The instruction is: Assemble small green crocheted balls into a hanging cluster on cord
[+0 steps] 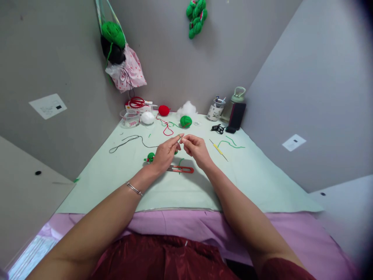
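My left hand (166,153) and my right hand (196,148) meet above the middle of the table. Both are closed, fingertips close together, with the left index finger stretched toward the right pinch. What they hold is too small to make out. A bit of green shows under the left fingers. Beside the left wrist lies a small green knitted piece (150,156) with red and white on it, partly hidden. Below the hands are orange thread snips (183,169) with a short green yarn end by them. A dark cord (128,138) runs along the table toward my left hand.
At the back stand a red yarn ball (163,110), a green yarn ball (185,121), white stuffing (187,110), red scissors (137,102) on a box, a plastic tub (129,119), a pen cup (216,110) and a bottle (234,102). A yellow crochet hook (218,149) lies right.
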{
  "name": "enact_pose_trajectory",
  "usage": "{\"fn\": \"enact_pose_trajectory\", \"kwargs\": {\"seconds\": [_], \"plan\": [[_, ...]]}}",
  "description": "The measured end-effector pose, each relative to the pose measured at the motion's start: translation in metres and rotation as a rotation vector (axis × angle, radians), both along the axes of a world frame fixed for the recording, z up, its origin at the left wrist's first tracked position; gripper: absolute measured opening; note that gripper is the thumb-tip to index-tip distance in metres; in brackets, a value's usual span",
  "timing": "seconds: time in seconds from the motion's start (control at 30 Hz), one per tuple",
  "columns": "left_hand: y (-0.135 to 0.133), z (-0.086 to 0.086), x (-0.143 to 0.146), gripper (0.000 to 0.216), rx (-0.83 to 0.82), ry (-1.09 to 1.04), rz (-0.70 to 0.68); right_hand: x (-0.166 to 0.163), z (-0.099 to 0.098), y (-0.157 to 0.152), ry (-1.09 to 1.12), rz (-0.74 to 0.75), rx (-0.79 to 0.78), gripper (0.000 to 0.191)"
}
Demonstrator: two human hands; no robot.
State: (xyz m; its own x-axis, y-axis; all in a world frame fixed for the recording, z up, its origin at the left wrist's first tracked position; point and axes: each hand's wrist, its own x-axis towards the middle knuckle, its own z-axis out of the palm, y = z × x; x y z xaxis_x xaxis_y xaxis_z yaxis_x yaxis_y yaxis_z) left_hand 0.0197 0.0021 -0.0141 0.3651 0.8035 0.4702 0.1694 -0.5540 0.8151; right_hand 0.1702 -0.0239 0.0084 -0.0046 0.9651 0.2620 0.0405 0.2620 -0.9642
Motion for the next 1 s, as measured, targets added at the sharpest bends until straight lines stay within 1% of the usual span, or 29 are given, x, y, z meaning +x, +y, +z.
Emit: {"fn": "enact_pose_trajectory", "kwargs": {"seconds": [0.5,0.83,0.93,1.0], "plan": [[0.0012,-0.0024,0.0012,0.042,-0.019,0.005,0.007,-0.001,-0.002,0.0017,-0.027,0.014,0.002,0.033],[0.0016,-0.0036,0.0016,0.042,-0.053,0.002,-0.02,-0.0013,-0.0043,0.003,-0.042,0.002,0.01,0.029],[0.0022,-0.0045,0.0024,0.043,-0.029,0.046,-0.021,-0.001,-0.0051,0.0044,-0.058,-0.031,0.006,0.029],[0.0031,-0.0049,0.0029,0.044,0.037,0.081,-0.003,-0.0008,-0.0052,0.0048,-0.063,-0.036,0.008,0.027]]}}
